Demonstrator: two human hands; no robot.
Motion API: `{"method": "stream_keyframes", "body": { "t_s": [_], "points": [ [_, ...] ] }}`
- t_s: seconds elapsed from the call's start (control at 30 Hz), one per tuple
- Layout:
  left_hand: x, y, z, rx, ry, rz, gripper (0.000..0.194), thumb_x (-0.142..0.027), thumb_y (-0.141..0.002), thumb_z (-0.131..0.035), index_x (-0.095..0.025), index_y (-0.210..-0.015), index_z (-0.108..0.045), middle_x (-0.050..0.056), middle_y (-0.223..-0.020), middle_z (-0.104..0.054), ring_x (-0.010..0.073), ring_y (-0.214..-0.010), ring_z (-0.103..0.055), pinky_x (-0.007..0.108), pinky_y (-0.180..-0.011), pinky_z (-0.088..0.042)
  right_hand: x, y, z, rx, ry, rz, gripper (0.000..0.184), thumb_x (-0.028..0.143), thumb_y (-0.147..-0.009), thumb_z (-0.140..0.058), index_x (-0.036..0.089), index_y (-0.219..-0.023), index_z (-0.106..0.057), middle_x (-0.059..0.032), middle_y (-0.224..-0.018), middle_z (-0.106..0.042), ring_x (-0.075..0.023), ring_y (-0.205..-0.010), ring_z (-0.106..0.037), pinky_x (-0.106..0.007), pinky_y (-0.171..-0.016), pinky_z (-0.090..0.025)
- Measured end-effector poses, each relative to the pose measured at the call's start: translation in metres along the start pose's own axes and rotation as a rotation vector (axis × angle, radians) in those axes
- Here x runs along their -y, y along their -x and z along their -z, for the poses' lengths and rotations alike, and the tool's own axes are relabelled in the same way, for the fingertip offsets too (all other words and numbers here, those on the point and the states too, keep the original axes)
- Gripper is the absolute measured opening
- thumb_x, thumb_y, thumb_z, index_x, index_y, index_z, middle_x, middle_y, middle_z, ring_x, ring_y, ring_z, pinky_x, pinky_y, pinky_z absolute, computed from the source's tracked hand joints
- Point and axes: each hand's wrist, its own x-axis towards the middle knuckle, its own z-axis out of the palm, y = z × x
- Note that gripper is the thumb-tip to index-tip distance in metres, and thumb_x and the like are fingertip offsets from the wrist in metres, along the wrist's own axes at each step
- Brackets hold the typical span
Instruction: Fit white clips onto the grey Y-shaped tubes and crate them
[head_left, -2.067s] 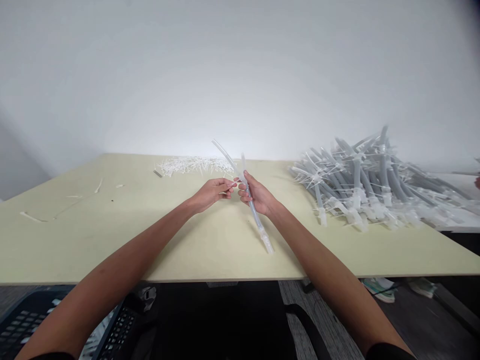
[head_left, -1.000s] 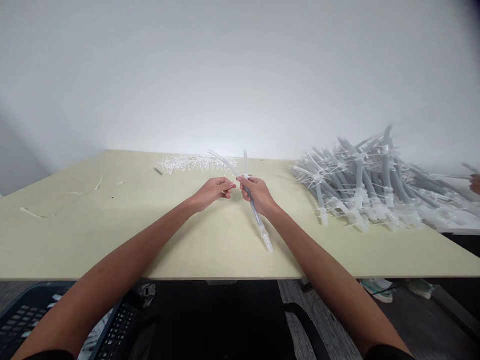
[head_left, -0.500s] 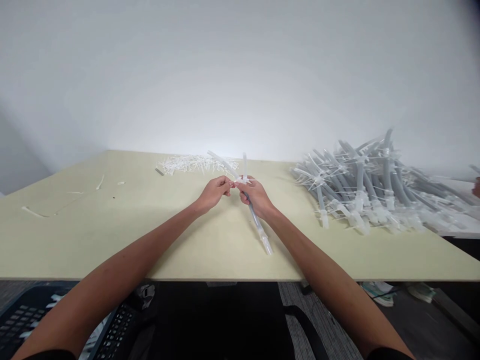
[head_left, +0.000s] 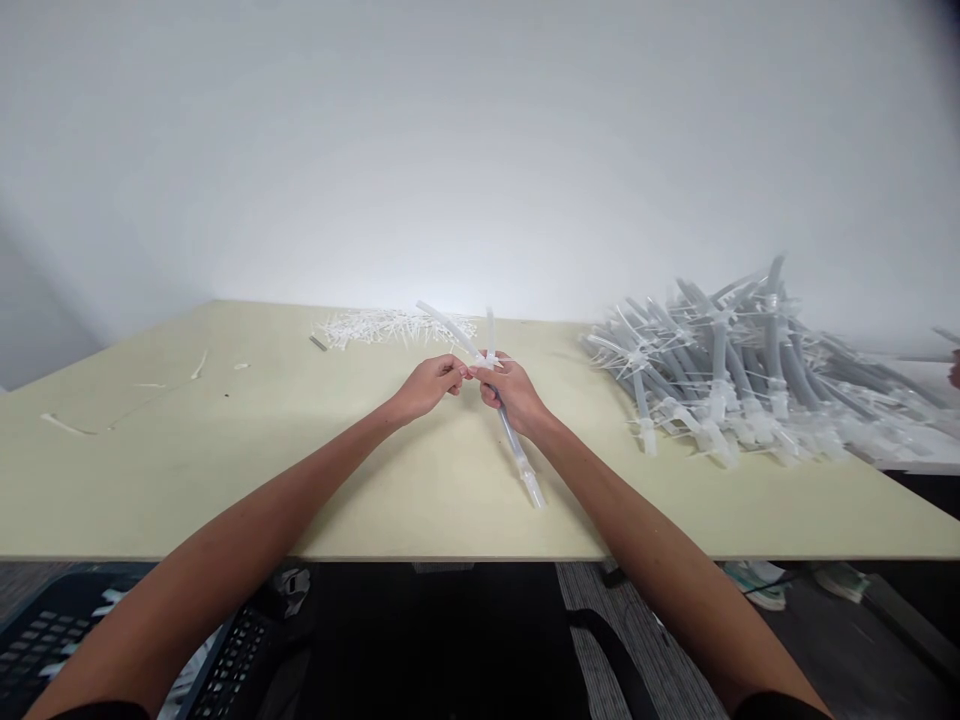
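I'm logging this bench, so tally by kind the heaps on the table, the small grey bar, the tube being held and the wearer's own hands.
Heap of thin white pieces: 1
Heap of tubing: 1
Small grey bar: 1
Held branched tube: 1
Hands, left hand and right hand: 2
Total: 6, not counting pieces within heaps
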Motion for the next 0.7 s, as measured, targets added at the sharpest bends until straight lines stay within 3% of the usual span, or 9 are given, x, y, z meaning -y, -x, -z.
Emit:
{"method": "stream_keyframes", "body": {
  "t_s": [0.13, 0.37, 0.7],
  "points": [
    [0.0007, 0.0011, 0.0012, 0.033, -0.070, -0.003, 0.023, -0.039, -0.080, -0.047, -0.017, -0.077, -0.056, 0.001, -0.068, -0.056, 0.0148, -0.070, -0.055, 0.030, -0.070, -0.042, -0.0006, 0.0004, 0.0005, 0.021, 0.014, -0.007, 0.047, 0.030, -0.062, -0.074, 0.018, -0.097, -0.045, 0.0043, -0.066, -0.056, -0.0027, -0.041, -0.034, -0.017, -0.035, -0.019],
    [0.0023, 0.0000, -0.0001, 0.004, 0.017, -0.028, 0.020, -0.037, -0.080, -0.047, -0.018, -0.076, -0.051, -0.002, -0.070, -0.048, 0.0109, -0.066, -0.052, 0.029, -0.070, -0.046, 0.0014, 0.0002, -0.0020, -0.052, 0.043, 0.005, 0.039, 0.034, -0.065, -0.071, 0.018, -0.090, -0.046, 0.0107, -0.049, -0.037, -0.0035, -0.037, -0.029, -0.017, -0.033, -0.019],
    [0.0054, -0.0012, 0.0015, 0.110, 0.176, 0.000, 0.017, -0.029, -0.077, -0.050, -0.017, -0.068, -0.043, -0.002, -0.070, -0.045, 0.0084, -0.064, -0.046, 0.031, -0.072, -0.045, -0.0047, -0.0026, 0.0011, -0.110, 0.043, 0.011, 0.036, 0.035, -0.063, -0.073, 0.018, -0.081, -0.047, 0.0075, -0.055, -0.042, -0.0029, -0.037, -0.031, -0.017, -0.032, -0.018]
  ]
}}
